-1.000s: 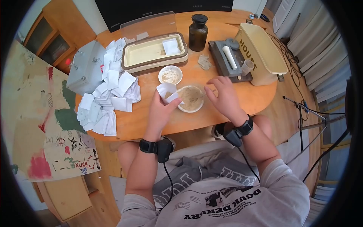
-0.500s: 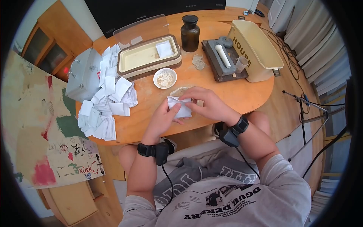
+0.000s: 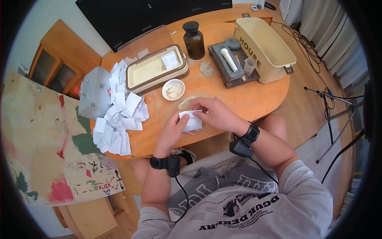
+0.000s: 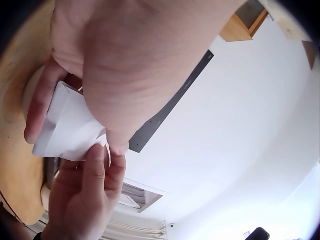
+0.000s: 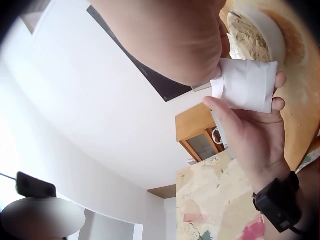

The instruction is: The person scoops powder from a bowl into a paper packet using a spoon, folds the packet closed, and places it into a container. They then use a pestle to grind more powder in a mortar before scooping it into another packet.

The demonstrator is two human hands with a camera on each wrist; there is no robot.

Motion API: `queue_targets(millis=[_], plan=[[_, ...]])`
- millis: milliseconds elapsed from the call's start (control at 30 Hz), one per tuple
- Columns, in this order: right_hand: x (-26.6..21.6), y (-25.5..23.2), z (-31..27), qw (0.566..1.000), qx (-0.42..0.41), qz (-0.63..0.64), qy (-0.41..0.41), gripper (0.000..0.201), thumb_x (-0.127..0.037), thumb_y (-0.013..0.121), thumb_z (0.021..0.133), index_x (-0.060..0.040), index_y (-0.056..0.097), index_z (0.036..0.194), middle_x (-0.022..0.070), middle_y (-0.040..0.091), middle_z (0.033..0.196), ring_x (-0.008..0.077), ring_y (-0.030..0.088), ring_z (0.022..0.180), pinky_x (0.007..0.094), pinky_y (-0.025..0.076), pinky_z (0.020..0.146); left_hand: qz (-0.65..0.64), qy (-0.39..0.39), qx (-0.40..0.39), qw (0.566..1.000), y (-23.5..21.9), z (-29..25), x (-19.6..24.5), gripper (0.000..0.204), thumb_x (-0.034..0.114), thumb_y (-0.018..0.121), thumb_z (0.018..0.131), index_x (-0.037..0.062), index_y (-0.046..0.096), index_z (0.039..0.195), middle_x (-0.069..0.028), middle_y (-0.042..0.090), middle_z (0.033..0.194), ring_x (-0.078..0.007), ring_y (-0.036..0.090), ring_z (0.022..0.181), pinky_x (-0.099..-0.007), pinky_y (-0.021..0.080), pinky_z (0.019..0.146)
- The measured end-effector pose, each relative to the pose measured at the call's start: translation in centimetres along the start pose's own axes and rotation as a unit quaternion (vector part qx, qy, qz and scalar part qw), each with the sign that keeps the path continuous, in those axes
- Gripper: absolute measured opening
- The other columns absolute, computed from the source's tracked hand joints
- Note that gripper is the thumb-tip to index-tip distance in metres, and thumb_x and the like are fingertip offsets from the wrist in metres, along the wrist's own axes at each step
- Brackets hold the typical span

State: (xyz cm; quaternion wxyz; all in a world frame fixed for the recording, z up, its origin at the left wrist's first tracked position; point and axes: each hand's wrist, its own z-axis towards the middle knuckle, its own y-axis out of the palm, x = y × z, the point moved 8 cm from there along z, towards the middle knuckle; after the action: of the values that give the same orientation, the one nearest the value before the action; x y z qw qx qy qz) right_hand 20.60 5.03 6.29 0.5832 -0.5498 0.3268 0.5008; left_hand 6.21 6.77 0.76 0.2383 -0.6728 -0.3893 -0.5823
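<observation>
A small folded white paper packet [image 3: 193,124] is held over the table's front edge, between both hands. My left hand [image 3: 169,130] grips it from the left, thumb on the near face and fingers behind. At its upper edge, my right hand [image 3: 219,114] pinches the paper, as the left wrist view shows with the right thumb on the fold of the packet [image 4: 72,122]. Just beyond the hands stands a bowl [image 5: 276,35] of tan powder, mostly hidden in the head view. A smaller white bowl [image 3: 164,91] with pale powder sits farther back.
Many white packets [image 3: 126,105] are heaped at the left beside a metal case [image 3: 93,93]. Behind are a beige tray box [image 3: 139,73] and a dark bottle [image 3: 193,44]. A grey block [image 3: 219,59] with a white pestle [image 3: 229,59], a cup [image 3: 250,65] and a HOUSE tub [image 3: 274,55] stand right.
The left hand has brought the packet from beside the powder bowl toward the body. The right hand has come from the bowl to the packet's top edge, where the opening now looks folded flat.
</observation>
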Motion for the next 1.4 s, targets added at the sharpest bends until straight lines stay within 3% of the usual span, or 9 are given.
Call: queue_targets(millis=[167, 300, 367, 500, 767, 900, 967, 1200, 1400], plan=[[-0.5, -1.3, 0.1, 1.0, 0.015, 0.002, -0.002, 0.015, -0.01, 0.065, 0.094, -0.0021, 0.067, 0.106, 0.0099, 0.07, 0.096, 0.0199, 0.068, 0.087, 0.0315, 0.053, 0.077, 0.049, 0.016, 0.03, 0.998, -0.8, 0.4, 1.8, 0.032, 0.022, 0.047, 0.107, -0.002, 0.052, 0.128, -0.0119, 0.065, 0.115, -0.0199, 0.068, 0.098, -0.0325, 0.062, 0.072], [-1.3, -4.8, 0.0, 0.994, 0.095, -0.042, -0.032, 0.016, -0.011, 0.063, 0.094, -0.0015, 0.067, 0.107, 0.0117, 0.069, 0.096, 0.0218, 0.067, 0.084, 0.0314, 0.053, 0.074, 0.221, 0.123, 0.194, 0.948, -8.4, 3.9, 5.4, 0.027, 0.016, 0.048, 0.105, 0.0002, 0.051, 0.127, -0.0103, 0.062, 0.113, -0.0172, 0.065, 0.098, -0.0319, 0.06, 0.074], [-1.3, -5.8, -0.1, 0.992, 0.117, -0.042, -0.039, 0.017, -0.011, 0.063, 0.094, -0.0006, 0.067, 0.107, 0.0131, 0.068, 0.094, 0.0236, 0.066, 0.08, 0.0323, 0.053, 0.072, 0.11, 0.143, 0.235, 0.955, -10.5, 6.0, 9.0, 0.023, 0.013, 0.05, 0.104, 0.0018, 0.054, 0.123, -0.0073, 0.063, 0.104, -0.0147, 0.063, 0.092, -0.0287, 0.054, 0.075], [-0.9, -7.0, -0.1, 0.99, 0.129, -0.043, -0.036, 0.015, -0.011, 0.062, 0.095, -0.0001, 0.067, 0.104, 0.0135, 0.067, 0.093, 0.0242, 0.065, 0.079, 0.0324, 0.053, 0.072, 0.292, 0.137, 0.327, 0.888, -16.6, 12.1, 12.5, 0.02, 0.015, 0.06, 0.097, -0.0005, 0.064, 0.109, -0.0078, 0.063, 0.09, -0.0163, 0.058, 0.084, -0.0306, 0.047, 0.074], [-0.3, -8.1, -0.2, 0.991, 0.127, -0.047, -0.02, 0.015, -0.012, 0.062, 0.094, 0.0005, 0.066, 0.101, 0.0157, 0.066, 0.093, 0.0276, 0.066, 0.082, 0.0354, 0.054, 0.074, 0.431, 0.1, 0.286, 0.85, -20.8, 21.2, 7.4, 0.023, 0.015, 0.06, 0.095, -0.0005, 0.064, 0.112, -0.0208, 0.07, 0.102, -0.0342, 0.067, 0.097, -0.0394, 0.051, 0.087], [-0.3, -7.7, -0.1, 0.989, 0.116, -0.077, -0.039, 0.014, -0.01, 0.061, 0.093, 0.0017, 0.066, 0.099, 0.018, 0.066, 0.094, 0.0323, 0.066, 0.083, 0.0389, 0.054, 0.075, 0.456, 0.091, 0.312, 0.828, -19.7, 19.9, 9.0, 0.025, 0.017, 0.06, 0.096, 0.0007, 0.064, 0.114, -0.0204, 0.07, 0.103, -0.0328, 0.068, 0.099, -0.0394, 0.051, 0.088], [-0.3, -7.4, 0.0, 0.989, 0.112, -0.083, -0.049, 0.014, -0.01, 0.061, 0.093, 0.0019, 0.066, 0.099, 0.0186, 0.066, 0.094, 0.0336, 0.066, 0.083, 0.0398, 0.054, 0.075, 0.508, 0.186, 0.299, 0.786, -20.7, 19.0, 11.0, 0.026, 0.018, 0.06, 0.096, 0.0009, 0.065, 0.115, -0.0186, 0.071, 0.102, -0.0309, 0.068, 0.098, -0.038, 0.052, 0.088], [1.8, -6.0, -0.2, 0.976, 0.086, -0.199, -0.016, 0.025, -0.019, 0.066, 0.094, 0.0009, 0.065, 0.108, 0.0185, 0.064, 0.098, 0.0313, 0.066, 0.086, 0.0388, 0.054, 0.077, 0.476, 0.152, 0.307, 0.81, -25.4, 6.4, 15.2, 0.029, 0.018, 0.062, 0.096, -0.0025, 0.063, 0.117, -0.0146, 0.071, 0.105, -0.0194, 0.066, 0.1, -0.0323, 0.051, 0.086], [4.1, -4.2, 0.2, 0.981, 0.026, -0.168, 0.092, 0.025, -0.019, 0.067, 0.091, 0.003, 0.065, 0.102, 0.0234, 0.069, 0.095, 0.0393, 0.066, 0.088, 0.0443, 0.053, 0.078, 0.614, 0.03, 0.368, 0.698, -27.9, -1.5, 9.7, 0.047, 0.031, 0.074, 0.086, -0.0023, 0.063, 0.118, -0.0227, 0.068, 0.1, -0.0363, 0.067, 0.095, -0.0407, 0.053, 0.085]])
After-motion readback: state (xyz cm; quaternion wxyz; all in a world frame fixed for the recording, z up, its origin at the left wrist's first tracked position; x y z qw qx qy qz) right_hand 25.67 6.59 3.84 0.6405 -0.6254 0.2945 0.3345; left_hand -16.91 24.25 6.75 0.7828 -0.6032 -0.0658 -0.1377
